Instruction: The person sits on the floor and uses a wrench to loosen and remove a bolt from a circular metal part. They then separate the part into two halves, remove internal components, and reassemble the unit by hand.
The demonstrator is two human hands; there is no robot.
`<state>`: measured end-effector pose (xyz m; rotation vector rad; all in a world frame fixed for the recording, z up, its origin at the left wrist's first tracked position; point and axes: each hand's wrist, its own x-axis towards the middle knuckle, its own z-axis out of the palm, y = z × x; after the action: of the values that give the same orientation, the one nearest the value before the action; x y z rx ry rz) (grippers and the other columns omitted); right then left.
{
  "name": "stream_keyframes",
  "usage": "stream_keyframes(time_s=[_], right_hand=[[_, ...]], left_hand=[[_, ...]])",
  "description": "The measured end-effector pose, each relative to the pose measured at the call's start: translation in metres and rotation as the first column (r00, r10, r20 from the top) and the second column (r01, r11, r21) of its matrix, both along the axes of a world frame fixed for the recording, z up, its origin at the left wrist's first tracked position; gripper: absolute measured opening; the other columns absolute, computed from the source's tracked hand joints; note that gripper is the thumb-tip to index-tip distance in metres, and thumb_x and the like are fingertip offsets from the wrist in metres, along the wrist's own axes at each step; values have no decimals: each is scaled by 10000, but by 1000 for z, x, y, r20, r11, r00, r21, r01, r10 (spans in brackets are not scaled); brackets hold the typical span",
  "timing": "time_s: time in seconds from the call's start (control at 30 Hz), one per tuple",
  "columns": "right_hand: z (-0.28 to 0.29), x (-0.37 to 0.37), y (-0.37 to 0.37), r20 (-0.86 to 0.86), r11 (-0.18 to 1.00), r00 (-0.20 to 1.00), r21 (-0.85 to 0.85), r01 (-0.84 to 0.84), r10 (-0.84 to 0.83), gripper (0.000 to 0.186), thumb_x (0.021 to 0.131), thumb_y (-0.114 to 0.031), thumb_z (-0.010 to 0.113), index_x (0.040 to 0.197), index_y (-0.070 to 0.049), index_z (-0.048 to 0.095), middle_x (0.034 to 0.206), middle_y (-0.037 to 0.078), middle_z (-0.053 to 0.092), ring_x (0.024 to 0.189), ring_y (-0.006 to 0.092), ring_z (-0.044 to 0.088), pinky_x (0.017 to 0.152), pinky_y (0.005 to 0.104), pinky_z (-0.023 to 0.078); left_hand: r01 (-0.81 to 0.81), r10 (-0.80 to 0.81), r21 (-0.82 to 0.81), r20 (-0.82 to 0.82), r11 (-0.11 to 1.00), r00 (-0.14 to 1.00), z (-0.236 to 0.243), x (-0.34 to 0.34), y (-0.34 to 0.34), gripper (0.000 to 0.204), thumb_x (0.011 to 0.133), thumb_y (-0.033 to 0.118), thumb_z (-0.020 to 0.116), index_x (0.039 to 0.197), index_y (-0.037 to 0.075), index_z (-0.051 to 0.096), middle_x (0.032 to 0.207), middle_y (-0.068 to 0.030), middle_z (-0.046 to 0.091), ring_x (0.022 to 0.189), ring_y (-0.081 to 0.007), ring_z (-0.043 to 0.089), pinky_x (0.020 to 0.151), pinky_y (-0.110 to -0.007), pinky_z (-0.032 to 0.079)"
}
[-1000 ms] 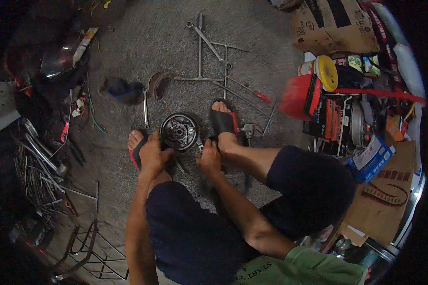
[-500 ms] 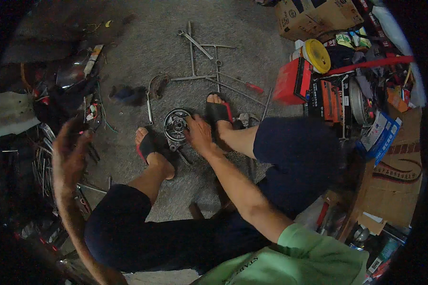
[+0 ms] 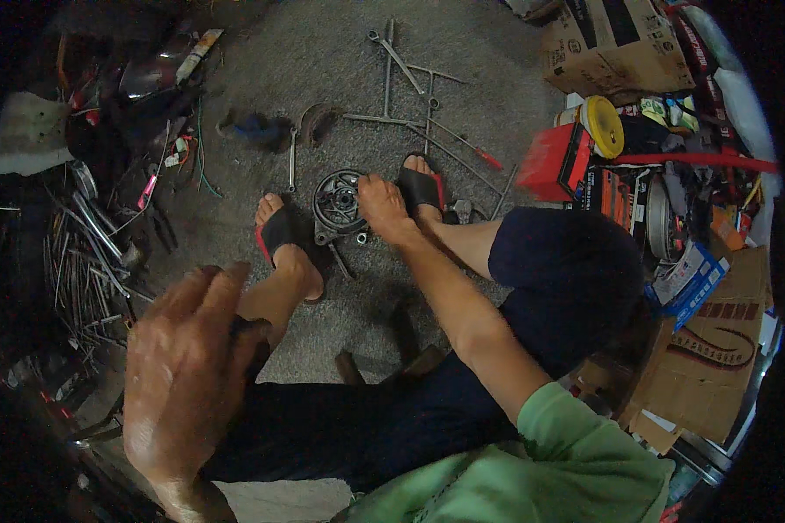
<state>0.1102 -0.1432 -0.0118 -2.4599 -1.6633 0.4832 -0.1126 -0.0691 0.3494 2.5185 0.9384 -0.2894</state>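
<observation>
"Head view: where's the metal hub [image 3: 336,206]?"
"On the floor [image 3: 262,52] between the sandals [image 3: 278,230], at the right hand [image 3: 382,209]. Those fingers curl by its rim; I can't tell if they grip."
"Left hand [image 3: 187,375]?"
"Raised, fingers loosely bent, palm hidden; can't tell what it holds."
"Risk?"
"A one-sided push could skid the metal hub into a sandal."

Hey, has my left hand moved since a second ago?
Yes. Judged against the wrench beyond the left foot, your left hand has moved leftward and toward the picture's lower edge, away from the round metal part.
</observation>
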Motion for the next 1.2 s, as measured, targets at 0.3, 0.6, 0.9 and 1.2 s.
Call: stream_keyframes(time_s=[0.3,0.6,0.9,1.2], right_hand=[[7,-1,2,-170,997,985,54,47,-38,215,786,-82,654,977,5,608,1025,215,578,920,410,602,800,476,495],[0,9,5,-105,999,994,-34,-15,12,148,716,47,597,852,27,650,993,250,623,914,431,630,776,475,530],[3,14,8,-116,986,989,-123,-109,95,140,722,26,603,849,8,657,960,219,619,935,394,624,807,460,516],[13,26,-6,-230,997,970,-11,76,-77,180,704,-44,645,877,-2,677,965,262,644,933,404,642,823,468,527]], left_hand=[[-93,105,193,-53,977,993,-19,-41,10,401,796,122,659,1161,-5,554,963,-190,590,879,-359,592,764,-446,457],[-85,97,166,-69,982,993,-27,-39,10,367,813,149,649,1142,16,556,992,-179,596,933,-360,583,807,-441,447],[-36,45,154,-55,987,997,-21,-27,10,331,816,146,647,1105,3,571,938,-192,622,904,-367,611,783,-455,472],[-25,24,155,11,988,1000,-24,-27,9,322,815,169,655,1076,-7,584,989,-208,628,921,-374,608,795,-459,470]])
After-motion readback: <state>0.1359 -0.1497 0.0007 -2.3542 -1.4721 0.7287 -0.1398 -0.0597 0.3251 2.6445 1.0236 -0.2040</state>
